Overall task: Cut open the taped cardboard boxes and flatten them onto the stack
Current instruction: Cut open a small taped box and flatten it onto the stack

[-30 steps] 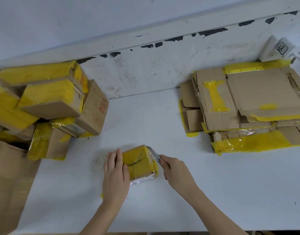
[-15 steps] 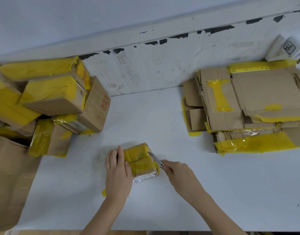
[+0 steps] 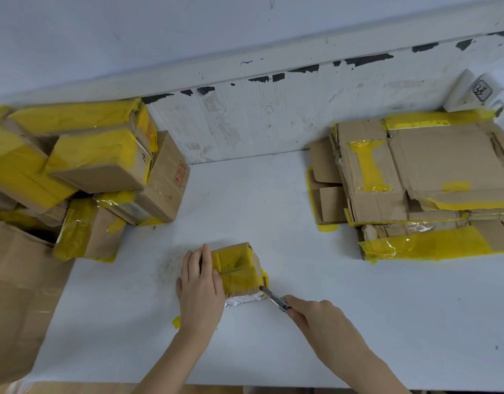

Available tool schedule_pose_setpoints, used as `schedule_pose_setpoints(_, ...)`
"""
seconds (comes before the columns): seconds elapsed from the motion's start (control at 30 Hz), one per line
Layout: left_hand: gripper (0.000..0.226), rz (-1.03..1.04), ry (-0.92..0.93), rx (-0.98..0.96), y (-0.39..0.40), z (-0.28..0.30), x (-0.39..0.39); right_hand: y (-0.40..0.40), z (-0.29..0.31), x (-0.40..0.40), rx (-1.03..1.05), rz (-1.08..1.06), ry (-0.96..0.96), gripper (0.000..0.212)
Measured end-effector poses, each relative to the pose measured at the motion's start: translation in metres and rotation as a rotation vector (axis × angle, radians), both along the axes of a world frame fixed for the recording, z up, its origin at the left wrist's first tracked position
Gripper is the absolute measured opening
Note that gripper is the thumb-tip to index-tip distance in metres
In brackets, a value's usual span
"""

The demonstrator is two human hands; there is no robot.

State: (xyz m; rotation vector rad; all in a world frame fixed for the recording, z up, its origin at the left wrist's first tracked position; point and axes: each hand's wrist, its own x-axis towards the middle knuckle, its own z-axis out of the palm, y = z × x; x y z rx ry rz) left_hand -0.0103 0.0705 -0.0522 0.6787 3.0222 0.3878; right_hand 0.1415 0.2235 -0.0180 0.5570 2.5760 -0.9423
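**Box breakdown: partly done, one box under the blade**

Work in hand: one small taped box (image 3: 238,268) stands on the white table (image 3: 358,322), near its front edge and between the two piles. The left hand (image 3: 201,291) lies flat against the box's left side and top, fingers straight, steadying it. The right hand (image 3: 319,314) has its fingers curled round a utility knife (image 3: 273,297), whose blade tip meets the box's near right corner. The yellow tape on the top face looks largely intact; I judge the cut to be at an early stage.

Done: a stack of flattened boxes (image 3: 432,177) lies at the right of the table, well apart from the hands. Several layers show; an exact count cannot be made.

Left: a pile of taped boxes (image 3: 97,166) at the left, at least six visible, some hidden behind others. A large brown carton (image 3: 20,302) stands in front of them.

Counts: one knife, one box in work, one stack, one pile.
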Motion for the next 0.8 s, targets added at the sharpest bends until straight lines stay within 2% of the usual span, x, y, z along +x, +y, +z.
schedule_pose_setpoints(0.07, 0.041, 0.016, -0.008, -0.034, 0.002, 0.003, 0.001, 0.004, 0.001, 0.005, -0.004, -0.017, 0.001, 0.024)
schedule_pose_setpoints(0.13, 0.042, 0.095, -0.049, -0.073, 0.003, 0.003, 0.0, 0.011, -0.001, 0.009, -0.032, -0.097, 0.024, 0.024)
schedule_pose_setpoints(0.2, 0.036, 0.115, -0.064, -0.157, 0.001, 0.016, 0.0, 0.016, -0.002, 0.008, -0.147, -0.214, 0.081, 0.023)
schedule_pose_setpoints(0.27, 0.049, 0.114, -0.125, -0.29, 0.002, 0.032, 0.0, 0.014, 0.003, 0.003, -0.37, -0.349, 0.148, 0.025)
schedule_pose_setpoints(0.3, 0.06, 0.085, -0.099, -0.318, -0.001, 0.033, 0.0, 0.01, 0.006, 0.0, -0.477, -0.42, 0.161, 0.025)
schedule_pose_setpoints(0.37, 0.08, 0.041, -0.164, -0.312, -0.002, 0.038, 0.013, 0.002, 0.007, -0.005, -0.625, -0.513, 0.203, 0.025)
schedule_pose_setpoints(0.4, 0.088, 0.005, -0.108, -0.286, -0.003, 0.039, 0.019, -0.003, 0.005, -0.007, -0.652, -0.528, 0.233, 0.026)
schedule_pose_setpoints(0.47, 0.102, -0.127, -0.028, -0.224, -0.006, 0.039, 0.019, -0.01, 0.001, -0.012, -0.656, -0.528, 0.282, 0.026)
schedule_pose_setpoints(0.53, 0.096, -0.33, 0.03, -0.183, -0.013, 0.027, 0.004, -0.016, -0.001, -0.017, -0.674, -0.532, 0.3, 0.032)
schedule_pose_setpoints(0.63, 0.08, -0.571, -0.133, -0.193, -0.013, 0.034, -0.018, -0.026, -0.006, -0.026, -0.683, -0.487, 0.302, 0.047)
schedule_pose_setpoints(0.7, 0.083, -0.542, -0.243, -0.253, -0.011, 0.034, -0.021, -0.034, -0.012, -0.033, -0.6, -0.432, 0.3, 0.049)
schedule_pose_setpoints(0.8, 0.082, -0.373, -0.23, -0.304, -0.007, 0.031, -0.011, -0.033, -0.016, -0.042, -0.472, -0.492, 0.386, 0.045)
